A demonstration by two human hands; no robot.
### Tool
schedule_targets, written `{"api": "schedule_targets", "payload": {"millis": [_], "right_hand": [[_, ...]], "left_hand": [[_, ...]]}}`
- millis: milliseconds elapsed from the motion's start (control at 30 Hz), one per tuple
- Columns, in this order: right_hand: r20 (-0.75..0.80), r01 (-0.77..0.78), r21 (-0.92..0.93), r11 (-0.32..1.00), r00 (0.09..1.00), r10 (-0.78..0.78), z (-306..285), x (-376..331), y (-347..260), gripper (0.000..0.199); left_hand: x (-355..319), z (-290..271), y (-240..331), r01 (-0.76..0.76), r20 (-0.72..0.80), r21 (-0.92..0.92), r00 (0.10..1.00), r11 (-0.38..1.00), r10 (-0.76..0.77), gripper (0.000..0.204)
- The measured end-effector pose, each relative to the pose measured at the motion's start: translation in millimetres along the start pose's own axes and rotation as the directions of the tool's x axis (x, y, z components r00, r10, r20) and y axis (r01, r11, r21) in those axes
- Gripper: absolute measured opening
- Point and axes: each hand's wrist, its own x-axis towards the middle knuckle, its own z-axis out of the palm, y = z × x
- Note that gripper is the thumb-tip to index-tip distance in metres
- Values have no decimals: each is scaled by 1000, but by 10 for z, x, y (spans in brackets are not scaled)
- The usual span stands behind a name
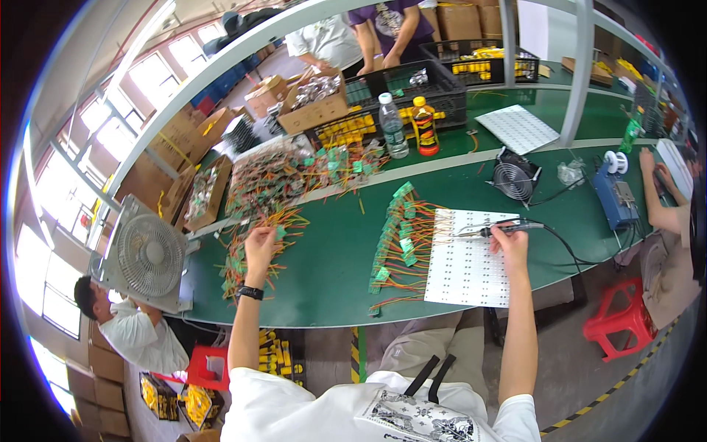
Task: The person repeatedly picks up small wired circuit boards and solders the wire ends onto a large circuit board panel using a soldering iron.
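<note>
My right hand [509,241] grips a soldering iron [482,232], its tip pointing left over a white panel [468,283] with rows of small dark marks. Along the panel's left edge lies a line of small green circuit boards [390,239]; their red and yellow wires reach onto the panel. Further left, my left hand [259,244] pinches a small wired circuit board [280,233] at the edge of a loose heap of such boards [237,261]. Whether that board is lifted off the heap I cannot tell.
A larger heap of wired boards [269,180] lies behind. A water bottle [392,125], a yellow-red bottle [425,127] and black crates [412,85] stand at the back. A small fan [514,179], blue solder-wire device [616,195] and big fan [147,254] flank me. Other people work nearby.
</note>
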Motion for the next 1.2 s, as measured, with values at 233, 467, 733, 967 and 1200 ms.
{"api": "schedule_targets", "payload": {"millis": [233, 467, 733, 967, 1200], "right_hand": [[-15, -9, -87, 996, 1000, 8, -56, -20, 27, 12], [-32, -10, -123, 992, 999, 6, -14, -8, 7, 14], [-40, 2, -140, 990, 999, -7, -3, 3, 20, 18], [-42, -18, -114, 993, 999, 14, -3, -2, 38, 16], [-53, 3, -142, 990, 999, -11, -1, -6, 25, 16]], "left_hand": [[-300, 266, 116, 237, 119, -164, 968, 958, -219, 17], [-594, 441, 218, 277, 178, -187, 953, 943, -245, 23], [-684, 642, 98, 357, 343, -189, 897, 915, -279, 24], [-664, 793, 25, 275, 443, -73, 870, 959, -216, 16], [-782, 889, -57, 111, 378, -43, 922, 993, -86, 16]]}}
